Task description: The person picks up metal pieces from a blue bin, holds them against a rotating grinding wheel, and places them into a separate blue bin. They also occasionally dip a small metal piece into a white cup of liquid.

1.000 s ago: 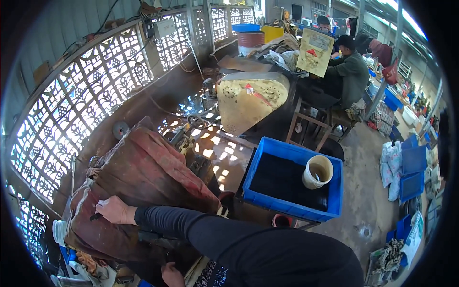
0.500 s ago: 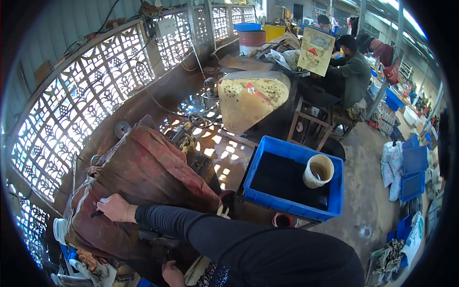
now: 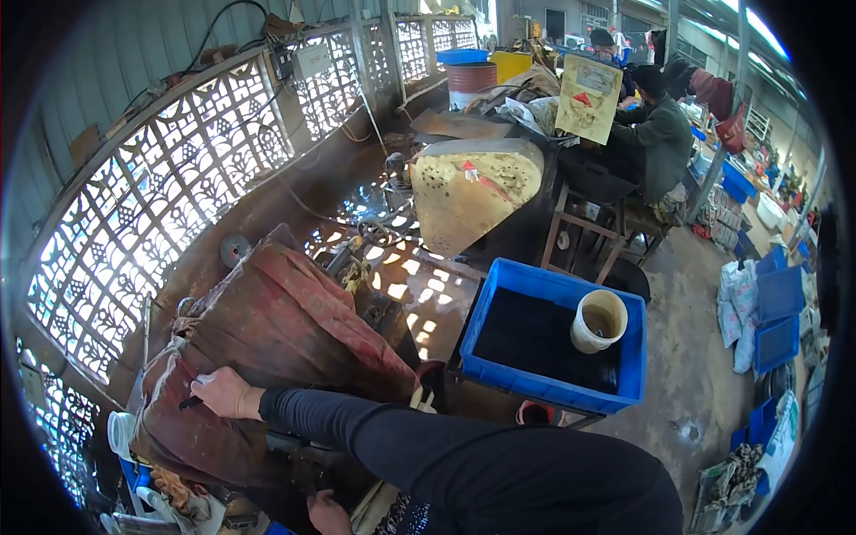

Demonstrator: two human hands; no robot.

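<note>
Cloth (image 3: 267,348), reddish-brown, draped over a machine at near left, likely as a cover. Left hand (image 3: 223,394) rests on it, fingers curled around something small and dark. Right hand (image 3: 328,513) low, fingers hidden. Blue crate (image 3: 544,388) right, holding a white bucket (image 3: 597,321).

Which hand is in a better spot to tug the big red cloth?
Probably the left hand: it already rests flat on the red cloth. The right hand sits low at the picture's bottom edge, off the cloth.
</note>
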